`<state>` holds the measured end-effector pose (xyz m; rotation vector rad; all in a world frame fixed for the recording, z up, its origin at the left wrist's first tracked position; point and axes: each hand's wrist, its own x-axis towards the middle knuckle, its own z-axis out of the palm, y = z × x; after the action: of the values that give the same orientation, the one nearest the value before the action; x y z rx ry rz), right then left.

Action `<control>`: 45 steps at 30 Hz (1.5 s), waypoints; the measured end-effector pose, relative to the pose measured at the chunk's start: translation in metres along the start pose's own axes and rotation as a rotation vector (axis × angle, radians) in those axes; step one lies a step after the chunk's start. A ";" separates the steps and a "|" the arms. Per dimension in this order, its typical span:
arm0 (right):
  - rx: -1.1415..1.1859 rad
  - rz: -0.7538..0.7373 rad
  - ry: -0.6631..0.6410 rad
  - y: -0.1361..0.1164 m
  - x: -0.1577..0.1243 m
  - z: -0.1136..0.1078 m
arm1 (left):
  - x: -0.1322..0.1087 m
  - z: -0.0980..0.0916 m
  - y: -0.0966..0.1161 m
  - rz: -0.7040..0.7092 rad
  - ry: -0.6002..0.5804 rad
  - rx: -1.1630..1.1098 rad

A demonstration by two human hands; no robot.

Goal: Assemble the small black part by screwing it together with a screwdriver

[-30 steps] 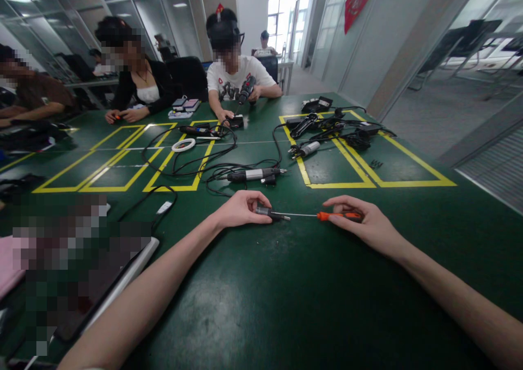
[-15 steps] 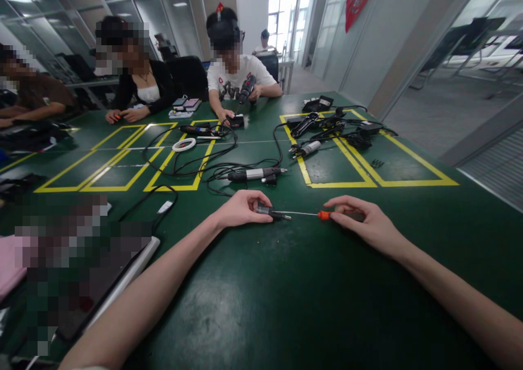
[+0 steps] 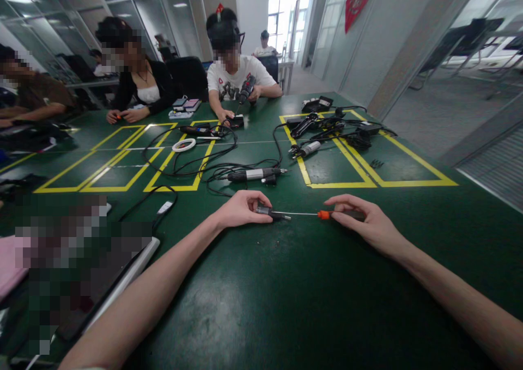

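Only real change: fingers of the right hand (image 3: 368, 223) gripping the screwdriver (image 3: 304, 214) have rolled over its handle so less orange shows, looks like a twist, while the left hand (image 3: 241, 209) stays clamped on the small black part (image 3: 267, 212) at its tip, everything resting on the table (image 3: 286, 293).

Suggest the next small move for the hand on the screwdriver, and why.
Probably twist the screwdriver with the right hand: its tip already meets the end of the small black part, which the left hand pins against the green table.
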<state>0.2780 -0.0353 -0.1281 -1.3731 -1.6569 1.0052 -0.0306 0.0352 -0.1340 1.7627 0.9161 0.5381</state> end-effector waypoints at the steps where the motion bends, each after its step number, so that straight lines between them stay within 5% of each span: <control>1: -0.017 -0.024 0.019 0.000 0.000 0.000 | 0.000 0.000 -0.001 0.000 -0.002 -0.006; 24: -0.023 0.032 -0.086 0.002 -0.001 0.002 | -0.001 0.000 -0.001 0.000 0.009 -0.012; 32: -0.012 -0.002 0.016 0.004 0.001 0.003 | -0.001 0.001 0.002 -0.028 0.005 -0.024; 41: 0.042 0.025 -0.073 0.002 0.000 0.007 | -0.001 -0.003 0.001 -0.031 0.019 0.035; 45: 0.024 0.001 -0.010 0.001 0.001 0.006 | -0.002 -0.004 0.002 -0.057 0.014 0.004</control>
<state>0.2730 -0.0346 -0.1313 -1.3556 -1.6464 1.0311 -0.0337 0.0353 -0.1304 1.7326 0.9750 0.5129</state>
